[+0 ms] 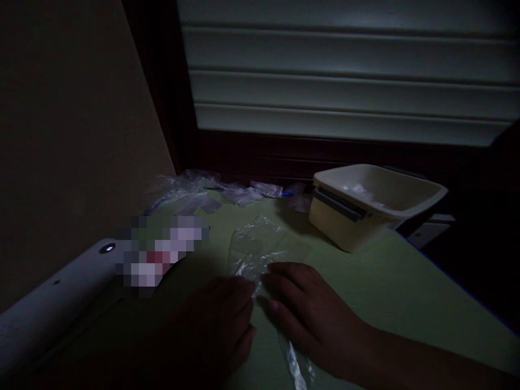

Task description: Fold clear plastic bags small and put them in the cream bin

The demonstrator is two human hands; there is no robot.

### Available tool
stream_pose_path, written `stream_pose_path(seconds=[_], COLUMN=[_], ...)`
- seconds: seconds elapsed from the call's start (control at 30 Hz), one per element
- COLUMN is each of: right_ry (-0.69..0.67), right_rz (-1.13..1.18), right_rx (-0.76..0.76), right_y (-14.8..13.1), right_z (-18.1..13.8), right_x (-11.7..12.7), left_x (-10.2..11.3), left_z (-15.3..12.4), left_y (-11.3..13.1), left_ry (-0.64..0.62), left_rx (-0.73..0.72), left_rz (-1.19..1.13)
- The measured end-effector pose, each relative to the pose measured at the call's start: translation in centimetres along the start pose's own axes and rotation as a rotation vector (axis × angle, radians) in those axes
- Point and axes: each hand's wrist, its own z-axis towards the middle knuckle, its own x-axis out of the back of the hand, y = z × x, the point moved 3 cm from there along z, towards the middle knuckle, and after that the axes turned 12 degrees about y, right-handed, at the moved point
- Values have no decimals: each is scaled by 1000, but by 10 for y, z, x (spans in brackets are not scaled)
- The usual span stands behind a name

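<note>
In dim light, a clear plastic bag (257,250) lies on the pale green table surface (377,287) in front of me. My left hand (211,330) rests on the table with its fingers curled at the bag's near edge. My right hand (312,319) lies flat over the lower part of the bag, fingers stretched toward the left hand. The fingertips of both hands meet at the crinkled plastic. A strip of the bag (298,368) shows below my right hand.
A beige rectangular tub (422,189) stands at the right rear with something pale inside. Several clear plastic bags (203,189) are heaped along the back edge by the window blind. A white cylindrical device (52,303) lies at the left. The table's right edge runs diagonally.
</note>
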Motion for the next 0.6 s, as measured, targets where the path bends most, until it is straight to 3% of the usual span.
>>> stream_pose_path(seconds=[0.6], right_ry=[40], right_rz=[26], right_rx=[34], right_y=[-2], right_z=[-1], right_x=[2], left_x=[-5], left_z=[-6], left_y=[-3], left_ry=[-110], left_rx=[75], left_rz=[15])
